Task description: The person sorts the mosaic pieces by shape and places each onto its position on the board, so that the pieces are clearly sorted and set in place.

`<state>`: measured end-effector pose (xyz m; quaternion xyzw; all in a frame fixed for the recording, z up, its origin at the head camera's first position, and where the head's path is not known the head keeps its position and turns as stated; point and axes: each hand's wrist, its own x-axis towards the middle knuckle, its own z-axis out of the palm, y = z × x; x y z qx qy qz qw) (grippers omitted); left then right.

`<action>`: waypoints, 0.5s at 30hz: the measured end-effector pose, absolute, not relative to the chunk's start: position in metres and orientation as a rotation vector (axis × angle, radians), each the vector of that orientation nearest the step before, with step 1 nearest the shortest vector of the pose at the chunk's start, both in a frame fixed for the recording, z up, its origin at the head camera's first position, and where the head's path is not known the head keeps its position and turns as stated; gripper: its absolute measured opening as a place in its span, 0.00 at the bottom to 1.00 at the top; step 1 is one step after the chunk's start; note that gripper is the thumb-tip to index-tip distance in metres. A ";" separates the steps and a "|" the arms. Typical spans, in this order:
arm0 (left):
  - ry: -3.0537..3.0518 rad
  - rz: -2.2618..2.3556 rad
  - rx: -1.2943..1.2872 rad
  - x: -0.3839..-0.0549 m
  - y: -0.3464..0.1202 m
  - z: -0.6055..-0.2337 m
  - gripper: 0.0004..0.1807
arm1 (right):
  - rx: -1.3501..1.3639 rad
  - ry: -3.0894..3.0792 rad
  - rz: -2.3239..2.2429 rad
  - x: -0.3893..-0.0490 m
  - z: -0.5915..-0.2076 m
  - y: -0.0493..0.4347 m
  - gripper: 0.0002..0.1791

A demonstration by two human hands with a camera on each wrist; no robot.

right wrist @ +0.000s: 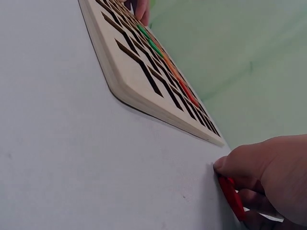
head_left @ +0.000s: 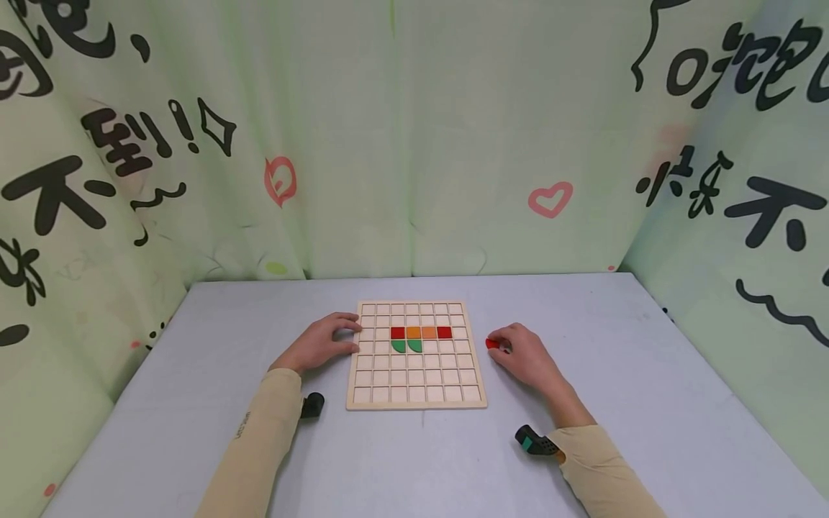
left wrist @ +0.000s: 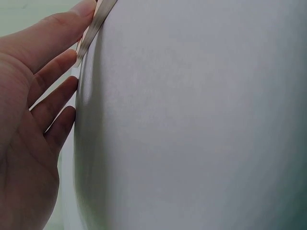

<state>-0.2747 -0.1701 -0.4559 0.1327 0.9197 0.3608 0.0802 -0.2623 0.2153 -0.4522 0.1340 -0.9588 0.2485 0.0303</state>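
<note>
A square wooden grid board [head_left: 417, 405] lies flat, with red, orange and green pieces in some of its cells. My left hand [head_left: 322, 341] is at the board's left edge, thumb and fingertips against the frame, fingers apart and slightly bent. The left wrist view shows its thumb [left wrist: 53, 33] at the wooden rim. To the right of the board, my right hand [head_left: 526, 354] pinches a red piece [head_left: 492, 344] between thumb and fingers, low over the table. In the right wrist view the red piece [right wrist: 231, 196] shows edge-on, partly hidden by the fingers.
Two red squares and two orange squares [head_left: 413, 332] form a row in the board, above two green quarter-round pieces [head_left: 414, 346]. Under everything is a white table [head_left: 414, 467]. A pale green curtain [head_left: 414, 144] with black writing surrounds its back and sides.
</note>
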 end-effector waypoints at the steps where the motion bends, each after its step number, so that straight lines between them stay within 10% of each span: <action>1: 2.751 1.080 0.401 -0.275 -0.170 -0.456 0.22 | 0.415 -2.953 0.767 -0.262 -0.453 0.215 0.13; 15: 2.760 1.072 0.430 -0.275 -0.171 -0.456 0.21 | 0.449 -2.868 0.810 -0.261 -0.453 0.213 0.12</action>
